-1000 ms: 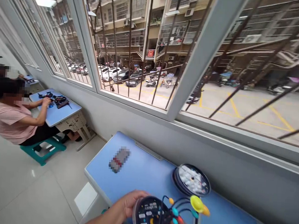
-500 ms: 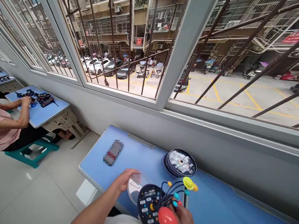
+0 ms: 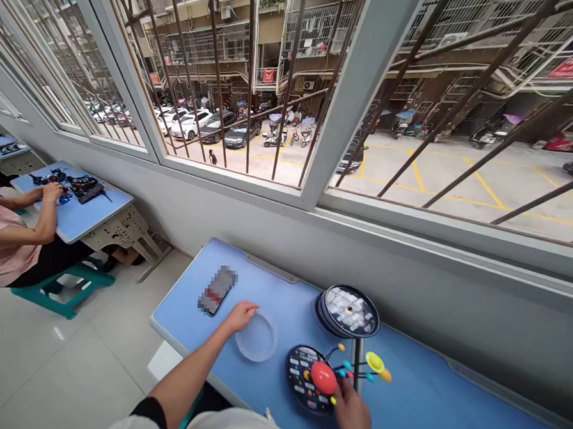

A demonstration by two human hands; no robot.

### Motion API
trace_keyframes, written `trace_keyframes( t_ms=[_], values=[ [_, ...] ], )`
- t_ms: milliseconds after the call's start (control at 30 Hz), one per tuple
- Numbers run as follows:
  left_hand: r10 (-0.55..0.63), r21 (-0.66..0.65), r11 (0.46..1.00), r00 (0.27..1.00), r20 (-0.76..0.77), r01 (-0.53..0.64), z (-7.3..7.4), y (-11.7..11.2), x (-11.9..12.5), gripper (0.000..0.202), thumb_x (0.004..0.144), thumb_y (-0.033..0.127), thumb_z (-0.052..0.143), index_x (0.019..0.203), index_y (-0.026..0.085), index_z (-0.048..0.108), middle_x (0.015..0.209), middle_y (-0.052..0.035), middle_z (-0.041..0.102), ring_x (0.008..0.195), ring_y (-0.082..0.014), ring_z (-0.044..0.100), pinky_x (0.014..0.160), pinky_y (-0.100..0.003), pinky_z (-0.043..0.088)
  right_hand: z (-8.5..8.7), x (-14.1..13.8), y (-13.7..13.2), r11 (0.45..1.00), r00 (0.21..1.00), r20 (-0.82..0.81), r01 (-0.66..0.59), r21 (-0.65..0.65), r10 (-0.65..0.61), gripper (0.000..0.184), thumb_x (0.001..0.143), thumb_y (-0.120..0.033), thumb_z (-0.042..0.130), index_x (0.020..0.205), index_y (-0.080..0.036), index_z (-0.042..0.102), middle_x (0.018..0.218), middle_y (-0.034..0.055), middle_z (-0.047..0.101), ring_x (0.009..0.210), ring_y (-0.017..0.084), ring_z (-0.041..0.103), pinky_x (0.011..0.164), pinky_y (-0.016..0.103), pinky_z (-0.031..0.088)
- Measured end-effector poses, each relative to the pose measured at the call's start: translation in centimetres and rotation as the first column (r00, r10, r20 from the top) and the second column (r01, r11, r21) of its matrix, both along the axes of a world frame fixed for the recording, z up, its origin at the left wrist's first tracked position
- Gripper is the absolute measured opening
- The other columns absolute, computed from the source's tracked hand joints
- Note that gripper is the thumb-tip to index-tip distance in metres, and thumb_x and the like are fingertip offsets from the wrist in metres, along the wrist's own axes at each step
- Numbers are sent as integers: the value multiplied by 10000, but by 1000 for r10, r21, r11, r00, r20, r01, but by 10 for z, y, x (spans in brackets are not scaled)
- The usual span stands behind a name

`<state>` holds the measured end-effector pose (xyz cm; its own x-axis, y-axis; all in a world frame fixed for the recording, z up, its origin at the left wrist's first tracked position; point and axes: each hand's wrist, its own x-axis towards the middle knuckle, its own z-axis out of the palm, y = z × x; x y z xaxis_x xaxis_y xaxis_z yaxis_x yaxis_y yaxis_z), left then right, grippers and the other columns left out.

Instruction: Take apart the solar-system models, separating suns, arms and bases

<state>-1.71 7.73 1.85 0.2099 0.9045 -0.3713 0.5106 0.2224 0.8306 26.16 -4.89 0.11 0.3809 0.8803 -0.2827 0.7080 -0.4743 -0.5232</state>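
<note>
My left hand point(image 3: 240, 318) rests with its fingertips at the rim of a clear round plastic lid point(image 3: 257, 336), which lies flat on the blue desk point(image 3: 190, 299). My right hand point(image 3: 353, 415) grips a toy solar-system model point(image 3: 299, 378) low down. The model has a dark round labelled base, a red ball point(image 3: 324, 378), a black post point(image 3: 356, 364), and small coloured balls on wires. Behind it stands a dark round container point(image 3: 347, 310) with white pieces inside. A blurred phone point(image 3: 218, 291) lies left of the lid.
The desk stands against a grey wall beneath barred windows point(image 3: 465, 108). Farther left, a co-worker in a pink shirt point(image 3: 6, 244) sits on a green stool point(image 3: 64, 286), both hands at a blue desk point(image 3: 94, 214) holding dark parts.
The clear lid has gone from tilted to flat on the desk, and my left hand has moved to its rim. The model has moved lower and farther from me, and the view has shifted slightly.
</note>
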Motion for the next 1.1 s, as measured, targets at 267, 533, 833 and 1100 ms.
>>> trace_keyframes(
  t_ms=[267, 533, 833, 1100],
  values=[
    [-65, 184, 978, 981, -181, 99, -10, 11, 16, 324, 766, 160, 464, 1042, 167, 633, 1042, -74, 601, 1009, -197, 511, 948, -346, 369, -8, -7, 5, 997, 999, -37, 10, 71, -8, 362, 771, -377, 326, 822, -177, 623, 709, 80, 682, 697, 256, 641, 591, 305, 431],
    [49, 365, 930, 972, -230, 39, 16, -53, 41, 325, 754, 98, 430, 1014, 170, 612, 1033, -85, 545, 1009, -217, 460, 915, -395, 377, -14, -8, 2, 984, 993, -85, 93, 155, -80, 317, 723, -392, 397, 841, -184, 605, 634, 38, 639, 608, 222, 609, 552, 295, 425],
    [-522, 299, 730, 783, -338, 615, 24, -109, 80, 355, 766, 83, 429, 1076, 167, 579, 1188, -92, 556, 1093, -238, 462, 932, -407, 370, -2, -19, -11, 962, 987, -149, 98, 254, -62, 264, 689, -376, 422, 803, -186, 566, 756, 59, 616, 678, 220, 573, 624, 332, 448],
    [-382, 169, 882, 878, -286, 439, 19, -101, 92, 288, 771, 111, 433, 967, 154, 639, 994, -90, 628, 960, -225, 522, 870, -357, 388, 26, -38, -28, 943, 977, -190, 146, 298, -91, 149, 657, -250, 414, 782, -211, 486, 679, -2, 565, 519, 152, 497, 545, 288, 437]
  ],
)
